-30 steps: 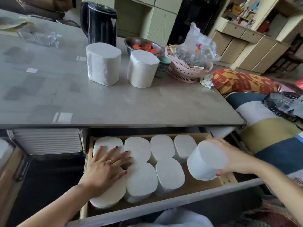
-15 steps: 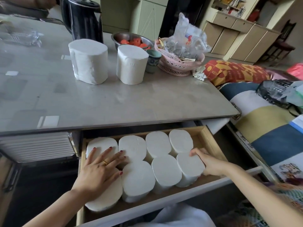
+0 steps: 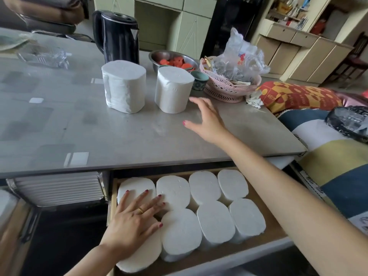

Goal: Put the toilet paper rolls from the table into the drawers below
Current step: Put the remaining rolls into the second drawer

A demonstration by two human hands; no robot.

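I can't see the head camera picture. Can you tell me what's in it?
A right hand reaches open over a grey table toward the nearer of two toilet paper rolls standing there. Below, the left hand rests flat on eight rolls packed in an open drawer. A black kettle stands behind.

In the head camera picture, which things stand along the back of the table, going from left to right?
Clear plastic wrapper → black kettle → left toilet paper roll → right toilet paper roll → small green cup → pink basket.
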